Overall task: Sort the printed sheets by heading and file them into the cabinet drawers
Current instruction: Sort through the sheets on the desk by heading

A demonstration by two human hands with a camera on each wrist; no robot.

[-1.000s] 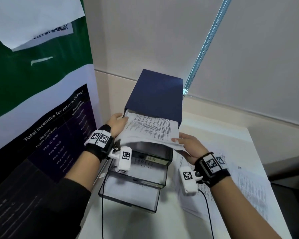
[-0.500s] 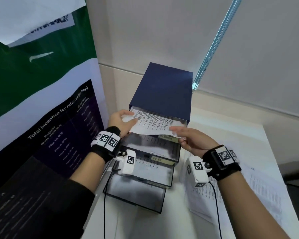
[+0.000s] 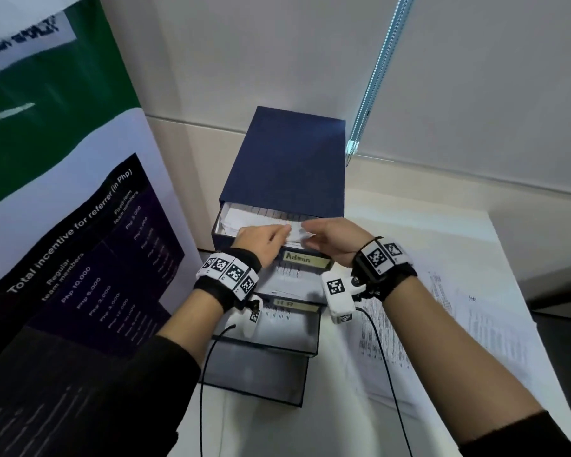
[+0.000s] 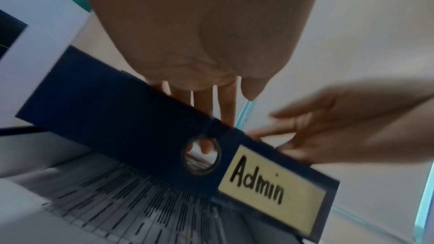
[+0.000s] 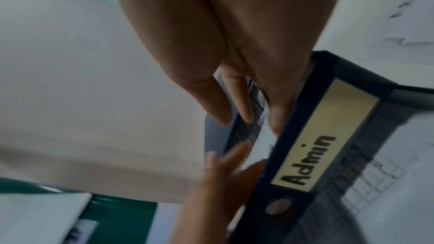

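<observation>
The dark blue cabinet (image 3: 287,159) stands at the table's back with its drawers pulled out in steps. Its top drawer carries a yellow "Admin" label (image 3: 305,258) and holds printed sheets (image 3: 244,216). My left hand (image 3: 267,237) and right hand (image 3: 330,235) lie side by side over this drawer's front edge, fingers straight, resting on the sheets. In the left wrist view the fingers (image 4: 226,103) reach down behind the drawer front (image 4: 117,99). The right wrist view shows the right fingers (image 5: 244,103) inside the drawer beside the label (image 5: 324,136).
Below, a second drawer (image 3: 287,278) and a drawer labelled HR (image 3: 290,305) also hold printed sheets, and the lowest drawer (image 3: 254,374) sticks out furthest. More printed sheets (image 3: 442,324) lie on the white table at the right. A poster (image 3: 80,242) stands close on the left.
The sheets that both hands held above the cabinet have gone down into the Admin drawer. Both hands have moved together to the middle of the drawer front.
</observation>
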